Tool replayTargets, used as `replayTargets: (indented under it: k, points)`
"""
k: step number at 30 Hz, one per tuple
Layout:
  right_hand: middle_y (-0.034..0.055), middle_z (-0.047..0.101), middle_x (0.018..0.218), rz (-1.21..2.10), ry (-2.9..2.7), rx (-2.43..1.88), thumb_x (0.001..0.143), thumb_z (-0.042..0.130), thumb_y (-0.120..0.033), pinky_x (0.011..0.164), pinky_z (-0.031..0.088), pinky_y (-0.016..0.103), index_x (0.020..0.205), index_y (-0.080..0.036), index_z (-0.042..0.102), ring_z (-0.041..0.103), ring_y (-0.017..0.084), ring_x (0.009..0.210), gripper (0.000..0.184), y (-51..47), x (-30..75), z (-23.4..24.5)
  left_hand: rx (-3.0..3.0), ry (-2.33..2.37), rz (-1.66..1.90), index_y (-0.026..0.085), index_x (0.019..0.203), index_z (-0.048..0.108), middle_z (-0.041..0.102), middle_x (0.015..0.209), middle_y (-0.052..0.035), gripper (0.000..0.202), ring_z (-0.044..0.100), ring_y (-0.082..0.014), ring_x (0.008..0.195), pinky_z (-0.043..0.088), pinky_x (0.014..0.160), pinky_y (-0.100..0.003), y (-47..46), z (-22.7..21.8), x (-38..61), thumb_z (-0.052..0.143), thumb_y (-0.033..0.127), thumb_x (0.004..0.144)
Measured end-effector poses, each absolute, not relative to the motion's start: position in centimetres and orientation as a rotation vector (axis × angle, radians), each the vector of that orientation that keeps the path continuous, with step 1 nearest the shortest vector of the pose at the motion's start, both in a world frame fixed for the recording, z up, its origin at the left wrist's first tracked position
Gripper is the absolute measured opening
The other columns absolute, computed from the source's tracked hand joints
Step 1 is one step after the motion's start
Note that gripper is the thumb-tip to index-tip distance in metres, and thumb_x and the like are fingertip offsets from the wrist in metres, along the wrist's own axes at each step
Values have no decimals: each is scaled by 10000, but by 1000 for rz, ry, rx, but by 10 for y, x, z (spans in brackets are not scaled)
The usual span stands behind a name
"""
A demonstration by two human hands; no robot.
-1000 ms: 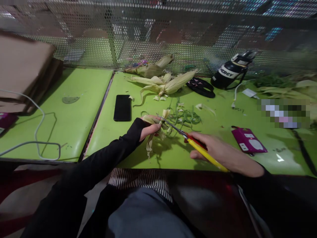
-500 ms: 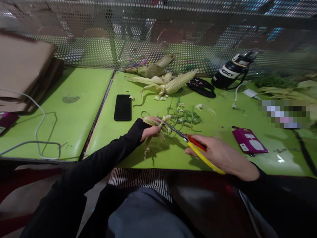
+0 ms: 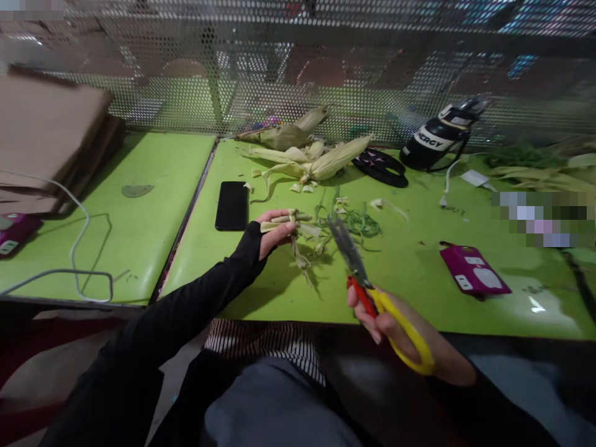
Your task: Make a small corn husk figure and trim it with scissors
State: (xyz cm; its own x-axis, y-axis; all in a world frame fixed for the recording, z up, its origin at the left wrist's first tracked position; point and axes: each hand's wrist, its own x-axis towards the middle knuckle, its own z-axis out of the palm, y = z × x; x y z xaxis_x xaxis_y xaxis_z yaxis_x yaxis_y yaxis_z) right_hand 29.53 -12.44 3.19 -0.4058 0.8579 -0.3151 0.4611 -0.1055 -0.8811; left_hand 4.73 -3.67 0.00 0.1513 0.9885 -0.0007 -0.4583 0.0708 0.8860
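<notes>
My left hand pinches a small bundle of pale corn husk above the green table, with dry strands hanging from it. In my right hand are scissors with one red and one yellow handle. Their blades point up and away, apart from the husk and slightly blurred, so I cannot tell how far they are parted. Just beyond the bundle lies a tangle of green string-like strips. Farther back, corn husks rest beside a few small cut pieces.
A phone lies left of the husks. A black bottle and a black flat object are at the back, before a perforated metal screen. To the right is a purple case; brown cardboard is stacked at left.
The scissors have come away from the husk bundle, back toward me, and their blades have swung upward. My left hand still holds the bundle, now turned a little.
</notes>
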Motion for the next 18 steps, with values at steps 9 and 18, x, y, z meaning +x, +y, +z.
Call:
replayTargets:
  k: [9, 18]
  points:
    - [-42, 421, 657, 1645, -1812, -1479, 750, 450, -854, 480, 404, 254, 966, -188, 500, 394, 87, 498, 702, -120, 278, 26, 1071, 793, 1448, 156, 964, 676, 746, 929, -83, 462, 698, -182, 823, 579, 793, -342, -33, -8, 49, 856, 443, 651]
    - [-27, 441, 670, 1632, -1733, -1234, 850, 290, -816, 495, 422, 272, 984, -203, 472, 381, 102, 507, 653, -124, 305, 42, 1195, 750, 1478, 183, 1133, 610, 710, 926, -46, 498, 687, -154, 848, 564, 778, -278, -37, -1, 42, 816, 369, 719]
